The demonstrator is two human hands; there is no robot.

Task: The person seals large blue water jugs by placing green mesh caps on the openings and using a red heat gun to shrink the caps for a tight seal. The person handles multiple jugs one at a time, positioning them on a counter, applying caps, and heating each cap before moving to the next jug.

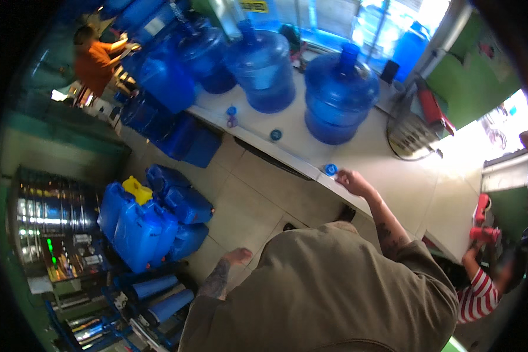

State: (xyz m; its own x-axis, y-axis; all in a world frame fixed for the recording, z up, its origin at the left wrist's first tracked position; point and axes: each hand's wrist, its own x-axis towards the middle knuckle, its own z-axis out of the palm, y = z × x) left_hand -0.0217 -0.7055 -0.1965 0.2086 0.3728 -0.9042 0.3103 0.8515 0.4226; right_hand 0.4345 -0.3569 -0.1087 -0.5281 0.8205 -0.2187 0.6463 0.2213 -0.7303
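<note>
My right hand [353,180] reaches over the front edge of the white counter [387,182]. Its fingers are loosely bent and hold nothing that I can see. Close beside the fingertips lies a blue bottle cap [331,169]. A darker teal cap [276,135] sits further left along the counter, and beyond it are a small blue cap [232,110] and a purplish piece [232,122]. Behind the caps stands a big blue water jug [341,100], with another jug [264,70] to its left. My left hand [237,256] hangs over the tiled floor with fingers stretched out, holding nothing.
Several blue jerrycans [138,234], one with a yellow part [137,190], stand on the floor to the left. A metal fan [413,135] is on the counter's right. A person in orange [94,64] works far left; another in striped sleeves [478,296] is at right.
</note>
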